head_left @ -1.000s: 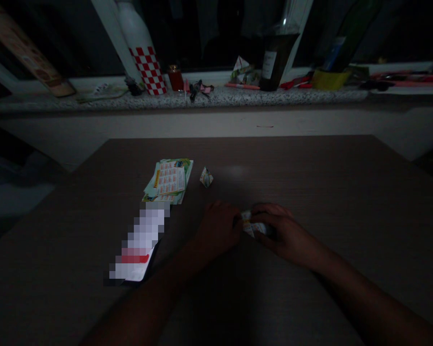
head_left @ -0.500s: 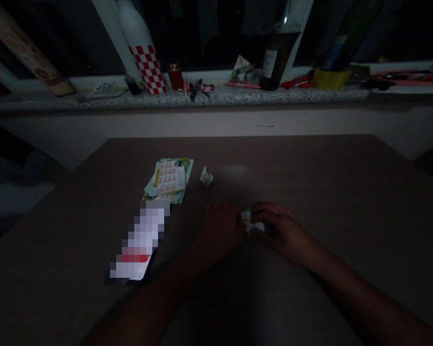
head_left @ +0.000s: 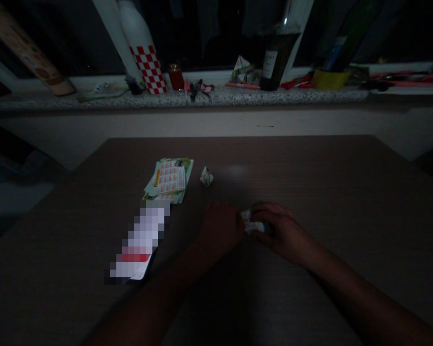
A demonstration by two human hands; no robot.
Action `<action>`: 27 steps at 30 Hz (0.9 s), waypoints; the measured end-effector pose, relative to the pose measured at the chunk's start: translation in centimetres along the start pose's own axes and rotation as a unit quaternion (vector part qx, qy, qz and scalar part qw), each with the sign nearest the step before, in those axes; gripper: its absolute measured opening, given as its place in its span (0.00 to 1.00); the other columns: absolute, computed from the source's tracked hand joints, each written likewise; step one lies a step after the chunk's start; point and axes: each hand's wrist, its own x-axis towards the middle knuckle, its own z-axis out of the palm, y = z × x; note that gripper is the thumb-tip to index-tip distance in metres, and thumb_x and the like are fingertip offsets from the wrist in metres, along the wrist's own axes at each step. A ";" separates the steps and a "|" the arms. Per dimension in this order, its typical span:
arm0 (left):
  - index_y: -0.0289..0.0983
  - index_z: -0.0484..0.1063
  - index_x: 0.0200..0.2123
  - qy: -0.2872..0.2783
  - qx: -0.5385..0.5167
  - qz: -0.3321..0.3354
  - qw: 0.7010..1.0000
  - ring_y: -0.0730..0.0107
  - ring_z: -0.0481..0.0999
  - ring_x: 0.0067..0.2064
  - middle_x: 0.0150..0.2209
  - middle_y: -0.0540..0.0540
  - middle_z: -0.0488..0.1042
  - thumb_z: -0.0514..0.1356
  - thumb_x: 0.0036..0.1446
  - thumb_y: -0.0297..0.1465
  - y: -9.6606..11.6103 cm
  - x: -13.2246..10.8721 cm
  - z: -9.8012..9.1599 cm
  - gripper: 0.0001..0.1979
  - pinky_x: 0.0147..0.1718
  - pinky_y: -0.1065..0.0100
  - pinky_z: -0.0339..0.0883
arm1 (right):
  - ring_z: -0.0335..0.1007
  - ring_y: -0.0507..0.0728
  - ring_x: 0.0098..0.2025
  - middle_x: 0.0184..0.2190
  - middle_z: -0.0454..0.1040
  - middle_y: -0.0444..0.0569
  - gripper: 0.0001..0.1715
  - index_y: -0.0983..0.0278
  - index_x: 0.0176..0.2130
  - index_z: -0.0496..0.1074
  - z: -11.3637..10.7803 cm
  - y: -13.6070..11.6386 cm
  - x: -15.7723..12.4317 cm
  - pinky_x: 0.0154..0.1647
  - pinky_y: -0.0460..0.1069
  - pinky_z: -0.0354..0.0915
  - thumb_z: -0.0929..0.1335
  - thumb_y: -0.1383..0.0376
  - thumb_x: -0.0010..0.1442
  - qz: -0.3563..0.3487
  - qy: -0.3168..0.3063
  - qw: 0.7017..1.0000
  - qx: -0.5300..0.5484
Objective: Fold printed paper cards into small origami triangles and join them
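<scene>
Tightly grips paper (head_left: 253,226) on table (head_left: 310,182), fingers of both hands closed on it: left hand (head_left: 220,231) at its nine o'clock, right hand (head_left: 283,233) at three; cards (head_left: 169,180) at ten.

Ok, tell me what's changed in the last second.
The folded paper pinched between the hands shows less now: its lower edge has drawn up under the right hand. The left hand barely shifted, and both kept their grip. The printed cards, the small folded piece and the table are as they were.
</scene>
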 end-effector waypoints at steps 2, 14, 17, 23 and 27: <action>0.36 0.73 0.33 -0.004 0.002 -0.004 1.000 0.57 0.73 0.40 0.35 0.43 0.76 0.54 0.57 0.32 0.0 0.0 0.0 0.09 0.40 0.57 0.62 | 0.68 0.61 0.50 0.47 0.73 0.49 0.15 0.59 0.44 0.72 0.0 0.0 0.0 0.53 0.58 0.60 0.71 0.66 0.54 -0.001 -0.001 1.000 -0.004; 0.36 0.74 0.34 -0.014 -0.003 -0.015 1.000 0.58 0.74 0.41 0.36 0.42 0.77 0.54 0.58 0.34 0.1 0.2 -0.2 0.11 0.41 0.59 0.63 | 0.66 0.63 0.52 0.49 0.72 0.51 0.23 0.53 0.51 0.72 -0.2 0.0 -0.1 0.52 0.60 0.61 0.70 0.66 0.56 -0.034 -0.008 0.999 -0.025; 0.35 0.74 0.33 -0.012 -0.003 -0.011 1.000 0.58 0.74 0.41 0.35 0.42 0.77 0.54 0.58 0.33 0.0 0.1 -0.2 0.11 0.41 0.59 0.63 | 0.66 0.63 0.52 0.49 0.71 0.51 0.23 0.53 0.51 0.73 -0.2 0.0 -0.1 0.52 0.60 0.60 0.70 0.66 0.55 -0.029 -0.011 0.999 -0.035; 0.35 0.73 0.33 0.002 -0.010 0.006 1.000 0.57 0.73 0.40 0.36 0.43 0.76 0.56 0.57 0.35 -0.3 0.0 0.0 0.10 0.40 0.58 0.62 | 0.66 0.63 0.51 0.48 0.71 0.48 0.22 0.51 0.48 0.74 0.0 0.2 0.2 0.51 0.61 0.60 0.72 0.64 0.53 -0.009 -0.006 0.999 -0.037; 0.35 0.73 0.34 0.000 -0.017 0.014 1.000 0.58 0.73 0.41 0.37 0.42 0.76 0.56 0.57 0.35 -0.4 -0.1 0.0 0.10 0.41 0.58 0.62 | 0.66 0.63 0.51 0.47 0.72 0.48 0.19 0.52 0.46 0.76 0.2 0.2 0.3 0.51 0.61 0.59 0.72 0.64 0.53 0.001 0.003 0.999 -0.032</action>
